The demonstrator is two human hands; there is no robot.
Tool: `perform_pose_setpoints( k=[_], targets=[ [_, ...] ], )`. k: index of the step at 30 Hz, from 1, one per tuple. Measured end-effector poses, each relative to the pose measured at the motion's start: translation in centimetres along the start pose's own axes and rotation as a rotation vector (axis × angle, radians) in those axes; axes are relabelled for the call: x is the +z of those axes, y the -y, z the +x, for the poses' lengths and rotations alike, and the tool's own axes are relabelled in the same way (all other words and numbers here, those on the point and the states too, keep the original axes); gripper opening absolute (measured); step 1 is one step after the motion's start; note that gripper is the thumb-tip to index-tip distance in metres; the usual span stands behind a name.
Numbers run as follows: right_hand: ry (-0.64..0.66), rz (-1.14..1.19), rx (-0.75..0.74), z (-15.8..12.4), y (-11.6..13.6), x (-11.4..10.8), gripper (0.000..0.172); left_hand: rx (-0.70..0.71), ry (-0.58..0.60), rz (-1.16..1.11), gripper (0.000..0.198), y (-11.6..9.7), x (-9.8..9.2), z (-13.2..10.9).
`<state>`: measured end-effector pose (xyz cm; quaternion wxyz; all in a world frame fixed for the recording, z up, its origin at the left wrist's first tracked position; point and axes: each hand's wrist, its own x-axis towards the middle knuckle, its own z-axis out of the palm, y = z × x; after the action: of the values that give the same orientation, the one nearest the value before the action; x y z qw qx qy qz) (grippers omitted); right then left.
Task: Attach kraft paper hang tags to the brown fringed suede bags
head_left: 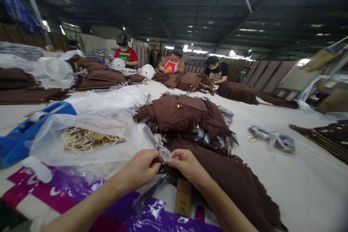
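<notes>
At a white worktable (307,177), the left hand (141,168) and right hand (188,166) pinch a plastic-wrapped strap (162,151), fingertips drawn together, over a brown fringed bag (225,179), lower centre. A hang tag (183,198) appears already attached; whether the strap is fastened cannot be told. Strung tags (81,138) and a blue tape dispenser (58,109) sit left; piled fringed bags (178,112) crowd the centre, co-workers (174,64) beyond.

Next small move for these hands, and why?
Probably steady the plastic-wrapped strap with the left hand and adjust it with the right hand: both hands' fingertips meet at it, by the left end of the long brown bag.
</notes>
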<state>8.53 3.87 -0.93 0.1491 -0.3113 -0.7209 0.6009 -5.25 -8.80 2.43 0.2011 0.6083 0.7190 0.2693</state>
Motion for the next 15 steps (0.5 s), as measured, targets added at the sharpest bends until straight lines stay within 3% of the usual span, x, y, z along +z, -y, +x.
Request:
perform_pose_setpoints(
  k=[4,10,15],
  targets=[
    [-0.016,-0.041,-0.019,0.0,-0.1,0.0,0.011,-0.004,-0.07,-0.062,0.024,0.7,1.6,1.0],
    [-0.063,-0.137,-0.028,0.1,-0.1,0.1,0.009,0.033,-0.076,-0.052,0.025,0.7,2.4,1.1],
    [-0.048,-0.147,-0.075,-0.1,-0.1,0.0,0.011,0.017,-0.2,0.063,0.014,1.0,2.5,1.0]
  ],
)
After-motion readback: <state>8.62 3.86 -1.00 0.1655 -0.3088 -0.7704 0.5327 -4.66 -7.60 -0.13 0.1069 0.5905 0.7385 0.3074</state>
